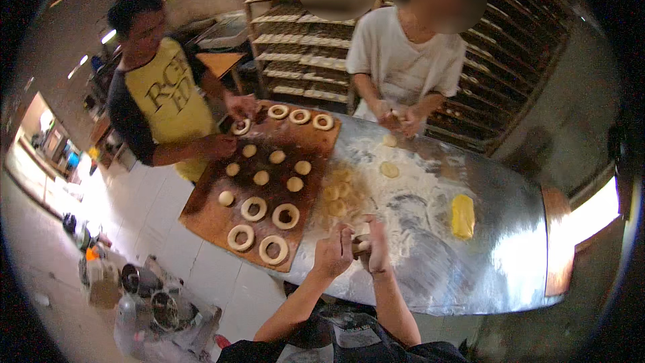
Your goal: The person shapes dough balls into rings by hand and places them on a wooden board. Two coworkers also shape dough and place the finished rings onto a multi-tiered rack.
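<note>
Near the table's front edge, my left hand (334, 253) and my right hand (377, 247) come together around a small pale piece of dough (361, 247). Fingers of both hands curl about it and partly hide it. Just beyond them, several flattened dough pieces (338, 191) lie close together on the floury metal table (497, 262). To the left, a brown board (208, 212) carries dough rings (254, 209) at its near and far ends, with round dough pieces (261, 177) between them.
At the board's far left, a person in a yellow shirt (164, 94) handles a dough ring (241, 126). Across the table, another person in a white shirt (406, 54) works dough. A yellow slab (463, 216) lies at right. Racks (302, 60) stand behind; pots (168, 309) sit on the floor.
</note>
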`<state>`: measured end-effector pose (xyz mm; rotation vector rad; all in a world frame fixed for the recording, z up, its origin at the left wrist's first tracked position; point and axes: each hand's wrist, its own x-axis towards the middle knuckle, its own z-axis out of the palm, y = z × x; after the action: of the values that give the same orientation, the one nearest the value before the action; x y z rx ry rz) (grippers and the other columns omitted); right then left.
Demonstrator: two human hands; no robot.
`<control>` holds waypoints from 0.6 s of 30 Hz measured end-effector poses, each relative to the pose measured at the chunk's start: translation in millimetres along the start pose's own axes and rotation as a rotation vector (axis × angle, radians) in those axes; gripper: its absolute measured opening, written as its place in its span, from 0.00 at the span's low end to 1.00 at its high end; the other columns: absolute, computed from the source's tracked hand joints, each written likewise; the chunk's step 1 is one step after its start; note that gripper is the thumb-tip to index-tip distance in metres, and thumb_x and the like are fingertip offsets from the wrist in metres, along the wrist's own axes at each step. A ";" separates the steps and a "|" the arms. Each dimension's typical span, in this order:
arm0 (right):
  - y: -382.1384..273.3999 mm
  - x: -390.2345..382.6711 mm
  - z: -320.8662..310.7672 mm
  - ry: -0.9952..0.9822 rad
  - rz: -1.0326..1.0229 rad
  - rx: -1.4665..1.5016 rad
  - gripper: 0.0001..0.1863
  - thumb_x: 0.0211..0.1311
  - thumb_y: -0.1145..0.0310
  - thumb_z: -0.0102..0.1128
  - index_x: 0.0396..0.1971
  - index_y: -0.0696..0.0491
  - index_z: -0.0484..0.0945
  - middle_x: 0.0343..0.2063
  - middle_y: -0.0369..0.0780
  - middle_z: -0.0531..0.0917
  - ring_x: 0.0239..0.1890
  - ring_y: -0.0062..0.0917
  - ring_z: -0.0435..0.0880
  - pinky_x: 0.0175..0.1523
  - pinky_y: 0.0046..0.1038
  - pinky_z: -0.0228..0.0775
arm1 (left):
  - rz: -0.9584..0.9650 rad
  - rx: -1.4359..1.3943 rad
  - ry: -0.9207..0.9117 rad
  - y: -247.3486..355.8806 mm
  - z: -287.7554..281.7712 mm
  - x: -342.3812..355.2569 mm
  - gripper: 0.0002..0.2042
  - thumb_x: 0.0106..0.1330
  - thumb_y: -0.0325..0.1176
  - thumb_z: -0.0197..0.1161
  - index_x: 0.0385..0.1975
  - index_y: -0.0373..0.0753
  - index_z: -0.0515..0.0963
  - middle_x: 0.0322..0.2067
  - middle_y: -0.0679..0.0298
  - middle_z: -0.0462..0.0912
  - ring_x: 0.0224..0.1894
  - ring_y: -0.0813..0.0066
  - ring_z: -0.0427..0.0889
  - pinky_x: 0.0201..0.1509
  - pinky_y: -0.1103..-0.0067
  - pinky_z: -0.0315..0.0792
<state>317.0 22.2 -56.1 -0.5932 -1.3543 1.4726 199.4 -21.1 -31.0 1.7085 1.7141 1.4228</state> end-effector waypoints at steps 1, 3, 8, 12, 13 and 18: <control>3.7 3.9 8.5 -0.031 0.000 -0.142 0.34 0.65 0.35 0.42 0.55 0.51 0.63 0.20 0.36 0.70 0.16 0.22 0.66 0.22 0.24 0.58 | 0.028 0.049 0.016 -4.4 -7.4 -1.9 0.11 0.72 0.37 0.46 0.39 0.37 0.71 0.24 0.50 0.80 0.24 0.44 0.80 0.28 0.58 0.72; 6.9 10.8 27.9 -0.115 -0.004 -0.165 0.33 0.65 0.35 0.43 0.53 0.50 0.65 0.30 0.39 0.74 0.19 0.25 0.71 0.25 0.27 0.63 | 0.042 0.177 0.024 -19.4 -28.3 -2.0 0.13 0.72 0.38 0.46 0.43 0.36 0.74 0.19 0.48 0.78 0.20 0.46 0.78 0.24 0.60 0.71; 2.5 39.7 80.6 -0.121 -0.147 -0.339 0.30 0.66 0.40 0.44 0.55 0.50 0.63 0.40 0.42 0.77 0.32 0.30 0.81 0.36 0.30 0.76 | 0.081 0.278 0.127 -45.2 -82.4 -5.6 0.20 0.72 0.40 0.49 0.58 0.36 0.66 0.13 0.51 0.75 0.15 0.51 0.77 0.18 0.63 0.68; 25.0 54.2 127.7 -0.275 0.326 0.442 0.29 0.68 0.50 0.44 0.62 0.51 0.56 0.41 0.42 0.79 0.35 0.27 0.82 0.38 0.27 0.75 | 0.015 0.350 0.090 -65.6 -134.3 -7.5 0.22 0.71 0.38 0.52 0.62 0.38 0.64 0.11 0.54 0.73 0.14 0.55 0.76 0.17 0.65 0.66; 33.6 58.3 140.1 -0.211 0.369 0.308 0.29 0.68 0.49 0.43 0.63 0.50 0.56 0.38 0.43 0.80 0.34 0.27 0.82 0.38 0.26 0.75 | 0.035 0.361 0.099 -71.8 -145.4 -6.5 0.22 0.70 0.37 0.53 0.62 0.38 0.64 0.11 0.55 0.73 0.14 0.55 0.75 0.17 0.66 0.66; 54.2 72.4 190.6 -0.284 0.377 0.371 0.25 0.68 0.56 0.47 0.61 0.52 0.60 0.37 0.43 0.80 0.32 0.20 0.82 0.32 0.24 0.76 | -0.145 0.283 0.111 -110.7 -199.7 0.2 0.19 0.69 0.39 0.53 0.56 0.36 0.69 0.24 0.51 0.81 0.25 0.51 0.82 0.28 0.63 0.74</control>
<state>106.9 10.8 -39.7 -0.4213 -1.1718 2.1215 -22.0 -76.9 -30.7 1.6247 2.1398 1.2820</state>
